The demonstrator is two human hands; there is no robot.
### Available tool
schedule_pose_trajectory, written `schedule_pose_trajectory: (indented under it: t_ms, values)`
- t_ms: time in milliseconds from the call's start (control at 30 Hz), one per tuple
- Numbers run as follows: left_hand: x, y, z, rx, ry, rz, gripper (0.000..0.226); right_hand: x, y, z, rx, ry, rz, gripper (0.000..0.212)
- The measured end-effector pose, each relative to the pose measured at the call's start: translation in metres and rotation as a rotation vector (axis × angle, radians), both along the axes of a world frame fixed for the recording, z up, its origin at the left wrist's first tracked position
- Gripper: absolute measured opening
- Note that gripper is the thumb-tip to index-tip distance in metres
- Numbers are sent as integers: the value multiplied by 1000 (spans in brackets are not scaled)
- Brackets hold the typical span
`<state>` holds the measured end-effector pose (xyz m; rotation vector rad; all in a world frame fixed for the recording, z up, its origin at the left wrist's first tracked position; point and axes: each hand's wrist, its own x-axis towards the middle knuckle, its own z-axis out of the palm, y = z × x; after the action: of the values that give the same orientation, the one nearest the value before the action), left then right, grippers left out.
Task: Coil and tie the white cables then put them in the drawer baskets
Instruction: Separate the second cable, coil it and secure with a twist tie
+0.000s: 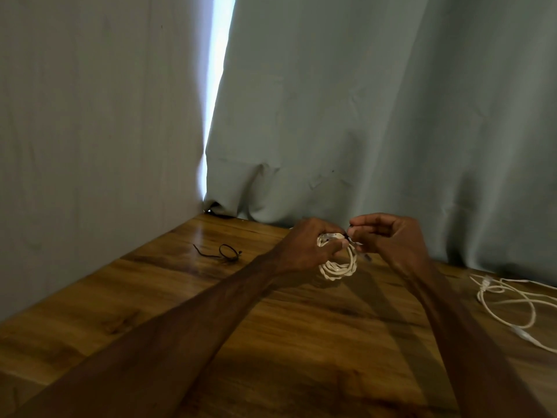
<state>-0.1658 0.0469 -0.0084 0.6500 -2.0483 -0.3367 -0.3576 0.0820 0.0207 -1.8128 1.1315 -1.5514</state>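
Your right fingertips (359, 230) are pinched together on a thin dark tie (348, 234), at the top of the coiled white cable (340, 270). The tie is small and partly hidden between your hands, so you cannot tell how far it wraps around the strands. The other fingers of your right hand (388, 238) are curled in toward the palm.

Your left hand (304, 244) grips the top of the same coil. Its fingers are curled over the bundled loops and the thumb presses against them from the near side. The two hands nearly touch at the tie. The coil hangs below your grip as a tight ring of several turns, its lower edge just above the wooden table (271, 342) or resting lightly on it; the view does not settle which. A short dark tip (368, 257) pokes out beside the coil under your right hand, too blurred to identify.

Both forearms reach in from the bottom edge of the view.

To the left of your hands, a black cable tie (228, 253) lies on the table, closed into a small loop with its tail trailing left. At the right edge, well apart from the coil, a loose white cable (512, 300) sprawls in open loops on the tabletop.

Behind the table hangs a pale grey-green curtain (376, 116). A plain wall (90, 116) stands to the left, and a bright strip of daylight (218, 86) shows between them.
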Motion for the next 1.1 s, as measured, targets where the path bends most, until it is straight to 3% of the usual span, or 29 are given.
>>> schedule_pose_trajectory:
  t_ms: [267,700,1100]
  values:
    - [1,-1,1,9,-10,-2,24,-2,-3,-2,-53,82,-1,20]
    - [-4,2,-2,53,-13,12,34,-5,-2,-5,115,-13,39,23]
    - [-2,-5,-4,83,-41,33,24,1,-2,-5,99,-12,11,16]
